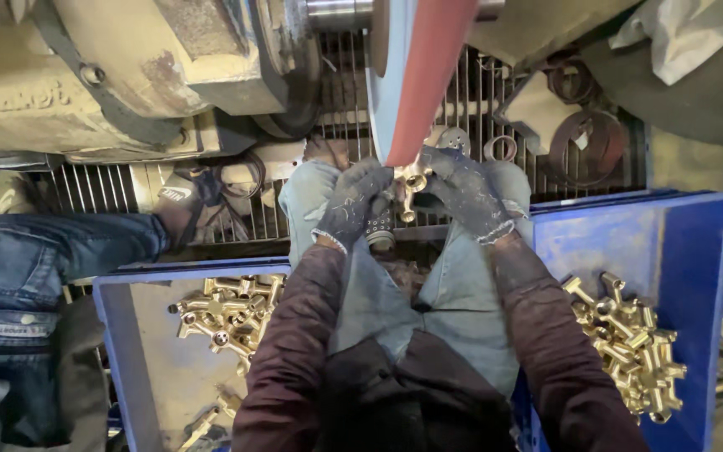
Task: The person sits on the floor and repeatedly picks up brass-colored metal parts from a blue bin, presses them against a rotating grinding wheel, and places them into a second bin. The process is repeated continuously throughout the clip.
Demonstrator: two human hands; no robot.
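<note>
My left hand (353,203) and my right hand (464,191), both in dark dirty gloves, together grip a small brass fitting (412,187). The fitting is pressed against the lower edge of a reddish-brown sanding belt (428,75) that runs down from a machine above. My knees in light jeans sit just below the hands. A blue crate (119,335) at my left holds several brass fittings (226,314). Another blue crate (696,251) at my right holds a heap of brass fittings (629,343).
A large worn machine housing (127,67) fills the upper left. A metal floor grate (479,109) lies behind the belt, with metal rings on it. Another person's leg in jeans (35,259) and dark shoe (186,201) reach in from the left.
</note>
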